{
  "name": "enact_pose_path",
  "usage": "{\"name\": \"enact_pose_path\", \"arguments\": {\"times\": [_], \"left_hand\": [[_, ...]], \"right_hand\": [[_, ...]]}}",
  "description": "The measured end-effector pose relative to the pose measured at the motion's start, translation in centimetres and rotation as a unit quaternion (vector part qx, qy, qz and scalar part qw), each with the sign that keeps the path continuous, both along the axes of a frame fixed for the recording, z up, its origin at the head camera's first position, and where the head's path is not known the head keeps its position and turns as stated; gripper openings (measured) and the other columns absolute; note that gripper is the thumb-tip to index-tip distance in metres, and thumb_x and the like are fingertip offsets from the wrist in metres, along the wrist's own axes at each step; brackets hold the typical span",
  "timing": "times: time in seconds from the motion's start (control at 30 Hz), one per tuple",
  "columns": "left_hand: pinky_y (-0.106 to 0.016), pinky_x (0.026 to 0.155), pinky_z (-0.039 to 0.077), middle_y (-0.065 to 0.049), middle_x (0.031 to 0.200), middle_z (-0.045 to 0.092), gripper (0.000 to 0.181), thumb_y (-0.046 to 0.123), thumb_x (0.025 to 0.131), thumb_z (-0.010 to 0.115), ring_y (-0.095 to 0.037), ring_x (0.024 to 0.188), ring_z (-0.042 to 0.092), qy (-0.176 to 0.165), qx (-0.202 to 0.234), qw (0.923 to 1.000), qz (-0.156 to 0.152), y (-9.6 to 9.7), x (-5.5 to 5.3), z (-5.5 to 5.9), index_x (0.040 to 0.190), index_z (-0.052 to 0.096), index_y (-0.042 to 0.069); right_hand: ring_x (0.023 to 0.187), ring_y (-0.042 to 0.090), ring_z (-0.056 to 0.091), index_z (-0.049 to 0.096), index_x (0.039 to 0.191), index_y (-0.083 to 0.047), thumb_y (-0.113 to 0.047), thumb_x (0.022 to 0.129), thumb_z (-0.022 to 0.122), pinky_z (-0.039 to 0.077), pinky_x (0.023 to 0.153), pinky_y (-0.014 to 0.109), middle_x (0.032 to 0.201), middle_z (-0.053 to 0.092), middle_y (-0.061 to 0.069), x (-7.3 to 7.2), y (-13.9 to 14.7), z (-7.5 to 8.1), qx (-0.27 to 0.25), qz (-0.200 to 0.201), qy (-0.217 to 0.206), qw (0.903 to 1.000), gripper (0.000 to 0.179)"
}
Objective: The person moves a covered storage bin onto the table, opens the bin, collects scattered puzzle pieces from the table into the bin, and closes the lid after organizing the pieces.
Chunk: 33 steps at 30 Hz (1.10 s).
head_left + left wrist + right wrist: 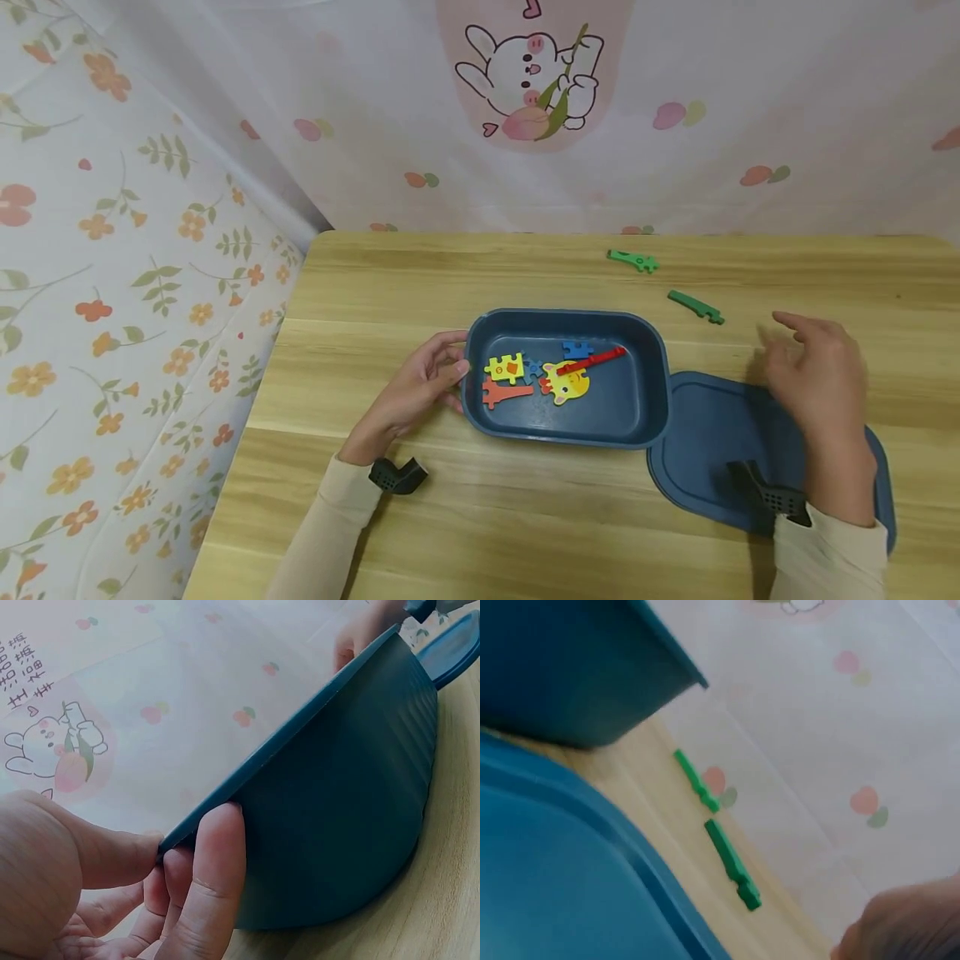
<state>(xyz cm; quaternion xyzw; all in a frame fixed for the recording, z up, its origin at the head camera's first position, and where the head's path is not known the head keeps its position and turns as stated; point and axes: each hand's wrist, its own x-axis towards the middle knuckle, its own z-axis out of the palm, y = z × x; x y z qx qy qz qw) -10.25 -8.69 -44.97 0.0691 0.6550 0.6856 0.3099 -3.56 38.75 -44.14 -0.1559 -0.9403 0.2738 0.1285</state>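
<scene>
At the left end of a dark blue box (567, 437), my left hand (420, 382) pinches the rim between thumb and fingers, plainly seen in the left wrist view. Inside the box lie a yellow puzzle piece (504, 369), an orange-red piece (506, 392), a yellow animal-head piece (572, 387), a long red piece (600, 359) and small blue pieces (577, 349). My right hand (821, 375) is raised above the lid's right part, fingers loosely bent and holding nothing. Nearest to it on the table is a dark green puzzle piece (695, 307); a lighter green piece (633, 261) lies farther back.
A dark blue lid (705, 442) lies flat right of the box, partly under my right forearm. The wooden table (360, 283) ends at a printed cloth (360, 108) behind. Flowered cloth (135, 333) hangs along the left side.
</scene>
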Motion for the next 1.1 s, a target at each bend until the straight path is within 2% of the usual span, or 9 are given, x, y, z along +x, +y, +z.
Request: {"name": "enact_pose_path", "arguments": {"times": [0.03, 0.1, 0.2, 0.27, 0.37, 0.57, 0.8, 0.9, 1.1], "left_hand": [[-0.027, 0.063, 0.064, -0.020, 0.131, 0.057, 0.052, 0.004, 0.109, 0.053, -0.012, 0.087, 0.070, -0.001, 0.000, 1.0000, 0.000, 0.0, 0.0, 0.0, 0.158, 0.037, 0.006], [-0.027, 0.063, 0.064, -0.018, 0.130, 0.057, 0.052, 0.004, 0.109, 0.053, -0.012, 0.087, 0.069, -0.002, 0.002, 1.0000, 0.000, 0.0, 0.0, 0.0, 0.159, 0.036, 0.006], [-0.027, 0.063, 0.065, -0.016, 0.128, 0.057, 0.052, 0.004, 0.109, 0.053, -0.012, 0.088, 0.070, -0.003, 0.001, 1.0000, 0.000, -0.1, 0.0, 0.0, 0.159, 0.036, 0.006], [-0.028, 0.063, 0.065, -0.016, 0.127, 0.057, 0.052, 0.004, 0.109, 0.053, -0.012, 0.088, 0.069, -0.001, -0.002, 1.0000, 0.000, -0.1, 0.1, 0.0, 0.159, 0.037, 0.006], [-0.030, 0.064, 0.066, -0.015, 0.127, 0.057, 0.052, 0.005, 0.109, 0.053, -0.012, 0.088, 0.069, 0.001, -0.007, 1.0000, -0.002, -0.1, 0.1, -0.1, 0.158, 0.038, 0.007], [-0.030, 0.064, 0.066, -0.017, 0.127, 0.057, 0.051, 0.005, 0.109, 0.053, -0.012, 0.090, 0.067, 0.006, -0.008, 0.9999, -0.005, -0.1, -0.1, -0.2, 0.158, 0.038, 0.008], [-0.029, 0.063, 0.066, -0.015, 0.125, 0.057, 0.051, 0.006, 0.109, 0.053, -0.011, 0.088, 0.067, 0.003, -0.002, 1.0000, -0.006, -0.1, -0.1, -0.4, 0.158, 0.038, 0.007], [-0.030, 0.063, 0.066, -0.014, 0.125, 0.057, 0.051, 0.006, 0.109, 0.053, -0.011, 0.088, 0.068, 0.002, 0.000, 1.0000, -0.006, -0.1, -0.1, -0.4, 0.158, 0.038, 0.007], [-0.030, 0.063, 0.066, -0.015, 0.126, 0.058, 0.051, 0.007, 0.109, 0.054, -0.012, 0.088, 0.068, 0.005, -0.001, 0.9999, -0.009, -0.2, -0.1, -0.3, 0.158, 0.038, 0.008]], "right_hand": [[0.119, 0.059, 0.051, 0.059, 0.144, 0.006, -0.009, 0.103, 0.051, 0.042, 0.083, 0.066, 0.136, 0.055, 0.041, 0.1, 0.1, 0.0, 0.005, -0.020, -0.011, 0.9997, 0.044], [0.131, 0.062, 0.042, 0.056, 0.145, 0.008, -0.011, 0.103, 0.051, 0.033, 0.100, 0.077, 0.140, 0.051, 0.042, 0.1, 0.2, -0.1, 0.007, -0.056, -0.024, 0.9981, 0.047], [0.137, 0.065, 0.034, 0.050, 0.149, 0.011, -0.017, 0.103, 0.050, 0.027, 0.108, 0.079, 0.149, 0.042, 0.043, 0.2, 0.9, -0.3, 0.013, -0.083, -0.069, 0.9940, 0.054], [0.136, 0.069, 0.032, 0.047, 0.149, 0.013, -0.019, 0.102, 0.047, 0.027, 0.108, 0.080, 0.153, 0.036, 0.045, 0.4, 1.4, -0.4, 0.020, -0.083, -0.111, 0.9901, 0.057], [0.130, 0.073, 0.034, 0.046, 0.149, 0.012, -0.022, 0.102, 0.046, 0.031, 0.104, 0.080, 0.149, 0.036, 0.049, 0.5, 2.3, -0.7, 0.031, -0.078, -0.163, 0.9830, 0.058], [0.123, 0.070, 0.043, 0.052, 0.147, 0.008, -0.020, 0.101, 0.049, 0.038, 0.087, 0.075, 0.139, 0.047, 0.048, 0.6, 3.0, -1.2, 0.027, -0.100, -0.147, 0.9837, 0.054], [0.119, 0.057, 0.054, 0.054, 0.149, 0.004, -0.020, 0.103, 0.053, 0.037, 0.062, 0.047, 0.139, 0.059, 0.037, 0.5, 3.1, -1.3, 0.019, -0.137, -0.141, 0.9803, 0.052], [0.118, 0.052, 0.058, 0.056, 0.148, 0.002, -0.022, 0.104, 0.053, 0.038, 0.059, 0.042, 0.138, 0.063, 0.033, 0.4, 3.0, -1.3, 0.016, -0.143, -0.137, 0.9800, 0.051], [0.119, 0.051, 0.062, 0.055, 0.150, 0.001, -0.028, 0.105, 0.055, 0.038, 0.060, 0.039, 0.135, 0.066, 0.031, 0.2, 2.8, -1.1, 0.013, -0.153, -0.116, 0.9814, 0.054]]}}
